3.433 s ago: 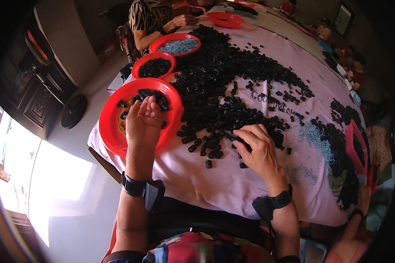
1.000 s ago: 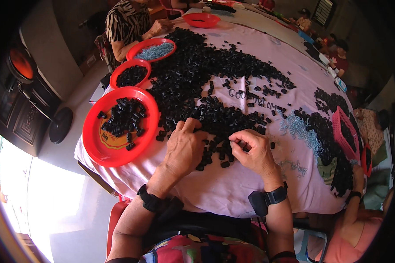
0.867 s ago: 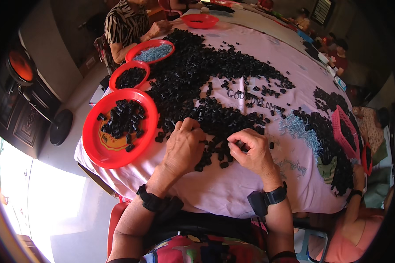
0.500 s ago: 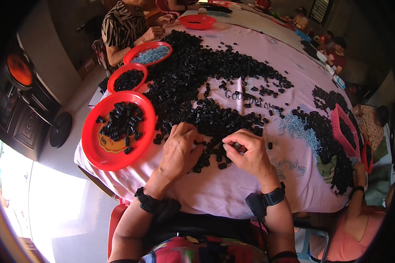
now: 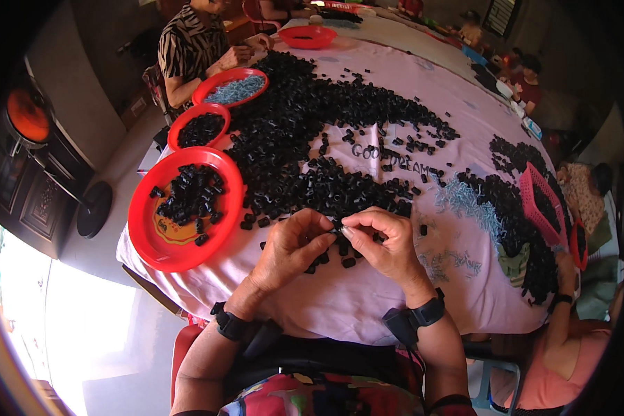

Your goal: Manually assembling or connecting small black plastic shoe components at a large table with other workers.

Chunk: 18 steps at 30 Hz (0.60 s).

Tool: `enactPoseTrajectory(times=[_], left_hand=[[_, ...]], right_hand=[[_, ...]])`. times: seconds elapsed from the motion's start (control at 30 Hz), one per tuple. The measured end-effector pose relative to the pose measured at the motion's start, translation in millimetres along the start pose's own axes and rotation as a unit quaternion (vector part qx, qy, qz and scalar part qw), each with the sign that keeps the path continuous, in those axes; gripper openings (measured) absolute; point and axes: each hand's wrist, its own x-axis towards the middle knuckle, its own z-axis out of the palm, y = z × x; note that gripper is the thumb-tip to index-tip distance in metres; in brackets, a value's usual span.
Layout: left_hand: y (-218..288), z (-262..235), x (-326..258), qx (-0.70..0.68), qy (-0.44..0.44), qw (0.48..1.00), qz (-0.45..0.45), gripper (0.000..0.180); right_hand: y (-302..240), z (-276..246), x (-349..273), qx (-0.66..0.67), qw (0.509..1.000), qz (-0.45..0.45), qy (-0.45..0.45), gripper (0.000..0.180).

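Black plastic bits cover most of the pink tablecloth (image 5: 340, 319), w/ the big heap (image 5: 305, 139) spread from the far end down to just in front of me. Both hands are together at the near edge of that heap: left hand (image 5: 291, 249) and right hand (image 5: 385, 243) meet fingertip to fingertip, pinched on one small black piece (image 5: 339, 227) held between them just above the cloth. Looks like each hand grips an end so the piece can be fitted or pressed, though it's too small for me to tell exactly how it's being worked. Wrists rest low near the table edge, prob. for steadiness; each carries a black strap-on unit.

Large red plate (image 5: 149, 239) sits to my left, touching the table edge, w/ a loose pile of black pieces in it. Close to the left hand, so I judge it's the drop spot for handled pieces. Behind it a smaller red bowl (image 5: 180, 125), also full of black bits, then a red dish of pale blue-grey parts (image 5: 237, 89) further back.

More pale blue parts (image 5: 468, 204) lie scattered on the cloth to the right, near a second black pile (image 5: 516, 208) and a pink mesh basket (image 5: 537, 197). Another person in a striped top (image 5: 187, 48) sits at the far left corner; someone else's arm (image 5: 568, 291) shows at the right edge.
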Motion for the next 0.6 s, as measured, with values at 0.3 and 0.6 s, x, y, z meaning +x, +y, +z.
enactPoseTrajectory(times=[0.3, 0.6], left_hand=[[-1.8, 1.1, 3.6, -0.100, -0.028, 0.994, -0.013, 0.015], [-3.5, -0.5, 3.2, -0.128, -0.049, 0.990, -0.030, 0.018]], right_hand=[[2.8, 1.4, -0.4, -0.024, 0.999, -0.045, 0.000, 0.018], [0.1, 2.0, -0.1, -0.039, 0.997, -0.058, -0.016, 0.017]])
